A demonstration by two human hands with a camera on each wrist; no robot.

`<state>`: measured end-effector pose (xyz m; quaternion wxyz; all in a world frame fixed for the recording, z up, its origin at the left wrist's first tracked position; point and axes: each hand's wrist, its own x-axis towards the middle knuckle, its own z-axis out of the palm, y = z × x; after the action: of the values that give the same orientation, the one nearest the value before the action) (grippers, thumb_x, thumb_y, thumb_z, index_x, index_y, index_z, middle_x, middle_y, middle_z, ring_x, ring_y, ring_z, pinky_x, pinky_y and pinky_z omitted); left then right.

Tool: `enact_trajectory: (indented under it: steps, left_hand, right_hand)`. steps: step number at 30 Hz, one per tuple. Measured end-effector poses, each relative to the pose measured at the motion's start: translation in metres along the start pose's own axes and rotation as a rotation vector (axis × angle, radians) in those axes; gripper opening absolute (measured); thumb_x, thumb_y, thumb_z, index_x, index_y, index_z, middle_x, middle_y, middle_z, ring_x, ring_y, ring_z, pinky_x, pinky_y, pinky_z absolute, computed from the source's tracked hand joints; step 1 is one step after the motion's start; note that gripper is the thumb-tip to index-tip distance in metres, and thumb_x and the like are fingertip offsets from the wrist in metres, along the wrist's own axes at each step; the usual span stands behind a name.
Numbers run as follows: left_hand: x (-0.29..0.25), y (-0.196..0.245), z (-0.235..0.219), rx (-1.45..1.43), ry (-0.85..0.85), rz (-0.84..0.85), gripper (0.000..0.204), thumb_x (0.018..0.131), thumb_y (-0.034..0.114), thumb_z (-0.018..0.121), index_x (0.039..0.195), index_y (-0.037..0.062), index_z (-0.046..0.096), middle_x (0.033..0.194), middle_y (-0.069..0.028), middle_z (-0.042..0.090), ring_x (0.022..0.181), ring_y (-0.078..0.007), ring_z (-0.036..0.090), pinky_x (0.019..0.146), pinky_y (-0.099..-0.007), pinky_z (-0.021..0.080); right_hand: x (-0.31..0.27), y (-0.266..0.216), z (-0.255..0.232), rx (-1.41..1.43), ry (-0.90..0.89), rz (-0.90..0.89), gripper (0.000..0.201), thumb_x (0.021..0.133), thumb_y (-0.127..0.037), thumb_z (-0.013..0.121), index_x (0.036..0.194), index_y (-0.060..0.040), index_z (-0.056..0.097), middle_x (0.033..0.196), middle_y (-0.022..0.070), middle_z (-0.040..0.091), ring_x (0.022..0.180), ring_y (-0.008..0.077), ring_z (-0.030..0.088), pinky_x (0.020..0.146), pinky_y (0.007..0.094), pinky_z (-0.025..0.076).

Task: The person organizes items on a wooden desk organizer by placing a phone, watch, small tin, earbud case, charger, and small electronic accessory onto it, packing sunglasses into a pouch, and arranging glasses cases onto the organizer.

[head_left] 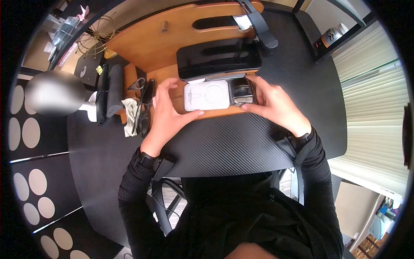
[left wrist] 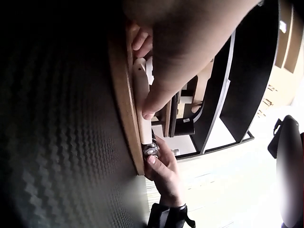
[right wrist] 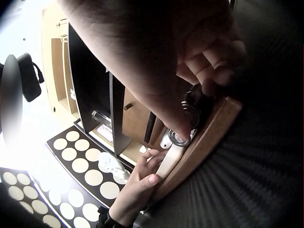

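A flat white rectangular pack with a ring printed on it (head_left: 207, 95) lies on the wooden organizer's lower shelf (head_left: 224, 113). My left hand (head_left: 166, 110) is at its left end. The straight thumb touches the pack's front edge, while the curved fingers stand off beyond the end. To the pack's right sits a small glossy black item with silver-ringed round ends (head_left: 242, 91). My right hand (head_left: 276, 101) pinches this item, with the thumb at its front and the fingers round its far right side. In the right wrist view, that thumb (right wrist: 179, 130) overlaps a silver ring.
Behind the pack stands a long glossy black case (head_left: 219, 59). Folded glasses (head_left: 145, 108), a pale cloth (head_left: 130, 116) and small scissors (head_left: 137, 83) lie left of my left hand. A black holder arm (head_left: 263, 30) rises at the back. The black textured desk (head_left: 224, 146) spreads in front.
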<state>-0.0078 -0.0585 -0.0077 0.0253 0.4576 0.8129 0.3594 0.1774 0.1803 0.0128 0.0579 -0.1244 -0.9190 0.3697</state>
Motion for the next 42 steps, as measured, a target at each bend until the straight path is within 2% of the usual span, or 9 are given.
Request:
enact_trajectory:
  steps: [4, 7, 23, 25, 29, 33, 36, 38, 42]
  left_hand:
    - [-0.001, -0.002, 0.002, 0.012, 0.016, 0.026, 0.097, 0.064, 0.034, 0.091, 0.139, 0.0052, 0.036, 0.130, -0.0138, 0.051, 0.124, -0.0283, 0.048, 0.103, -0.0439, 0.031]
    - [0.001, -0.001, 0.003, 0.016, 0.019, 0.053, 0.099, 0.064, 0.034, 0.091, 0.140, 0.0052, 0.035, 0.130, -0.0140, 0.052, 0.125, -0.0288, 0.048, 0.103, -0.0435, 0.030]
    - [0.002, 0.008, -0.008, 0.046, 0.011, 0.021, 0.104, 0.068, 0.032, 0.088, 0.149, 0.0047, 0.028, 0.132, -0.0158, 0.053, 0.126, -0.0294, 0.048, 0.105, -0.0448, 0.030]
    - [0.001, 0.016, -0.028, 0.000, -0.168, 0.103, 0.101, 0.072, 0.029, 0.086, 0.149, 0.0034, 0.026, 0.132, -0.0175, 0.053, 0.123, -0.0319, 0.050, 0.106, -0.0471, 0.033]
    - [-0.001, 0.044, -0.087, 0.050, -0.218, 0.021, 0.071, 0.075, 0.019, 0.082, 0.135, 0.0043, 0.046, 0.123, -0.0145, 0.058, 0.102, -0.0301, 0.061, 0.091, -0.0390, 0.049]
    - [-0.003, 0.029, -0.115, 0.362, -0.087, -0.089, 0.047, 0.076, 0.012, 0.079, 0.118, 0.0051, 0.059, 0.098, -0.0125, 0.058, 0.078, -0.0259, 0.058, 0.070, -0.0364, 0.048]
    - [-0.013, 0.011, -0.122, 0.525, -0.130, -0.116, 0.043, 0.076, 0.016, 0.079, 0.114, 0.0051, 0.060, 0.094, -0.0149, 0.061, 0.074, -0.0291, 0.061, 0.068, -0.0395, 0.048]
    - [-0.013, 0.012, -0.121, 0.534, -0.282, -0.299, 0.033, 0.081, 0.020, 0.075, 0.105, 0.0027, 0.061, 0.096, -0.0178, 0.067, 0.092, -0.0395, 0.065, 0.077, -0.0471, 0.051]
    - [-0.009, 0.010, -0.115, 0.577, -0.386, -0.333, 0.026, 0.084, 0.021, 0.070, 0.098, 0.0017, 0.060, 0.084, -0.0193, 0.068, 0.086, -0.0400, 0.066, 0.074, -0.0479, 0.051]
  right_hand:
    - [-0.001, -0.005, 0.000, 0.013, 0.018, -0.002, 0.068, 0.080, -0.024, 0.082, 0.134, 0.0038, 0.051, 0.060, 0.0042, 0.052, 0.051, 0.0130, 0.053, 0.051, 0.0270, 0.040]
    - [0.000, -0.005, 0.000, 0.033, 0.029, 0.014, 0.066, 0.078, -0.029, 0.080, 0.130, 0.0010, 0.053, 0.061, 0.0089, 0.060, 0.055, 0.0231, 0.063, 0.052, 0.0353, 0.045]
    - [0.003, -0.003, 0.003, 0.017, 0.043, 0.001, 0.067, 0.078, -0.025, 0.080, 0.133, 0.0012, 0.051, 0.060, 0.0063, 0.054, 0.052, 0.0188, 0.057, 0.052, 0.0336, 0.043]
    - [0.003, 0.000, 0.003, 0.067, 0.042, -0.002, 0.068, 0.079, -0.023, 0.079, 0.135, 0.0016, 0.049, 0.059, 0.0053, 0.051, 0.051, 0.0172, 0.054, 0.053, 0.0329, 0.042]
    - [0.002, -0.006, 0.001, 0.046, 0.025, 0.027, 0.067, 0.080, -0.020, 0.078, 0.136, 0.0020, 0.049, 0.061, 0.0055, 0.052, 0.053, 0.0175, 0.055, 0.054, 0.0335, 0.043]
    - [0.002, -0.002, 0.002, 0.060, 0.021, 0.013, 0.067, 0.080, -0.020, 0.078, 0.136, 0.0020, 0.049, 0.061, 0.0059, 0.052, 0.054, 0.0181, 0.055, 0.055, 0.0341, 0.043]
    - [0.002, -0.003, 0.001, 0.085, 0.025, 0.000, 0.066, 0.079, -0.019, 0.078, 0.135, 0.0018, 0.049, 0.062, 0.0062, 0.051, 0.054, 0.0185, 0.055, 0.054, 0.0340, 0.043]
    - [0.001, -0.003, 0.001, 0.080, 0.021, 0.010, 0.065, 0.079, -0.019, 0.078, 0.135, 0.0019, 0.050, 0.062, 0.0065, 0.051, 0.055, 0.0184, 0.056, 0.054, 0.0337, 0.043]
    - [0.001, -0.003, 0.001, 0.073, 0.020, 0.011, 0.065, 0.079, -0.018, 0.078, 0.135, 0.0020, 0.050, 0.062, 0.0067, 0.051, 0.056, 0.0180, 0.056, 0.054, 0.0334, 0.043]
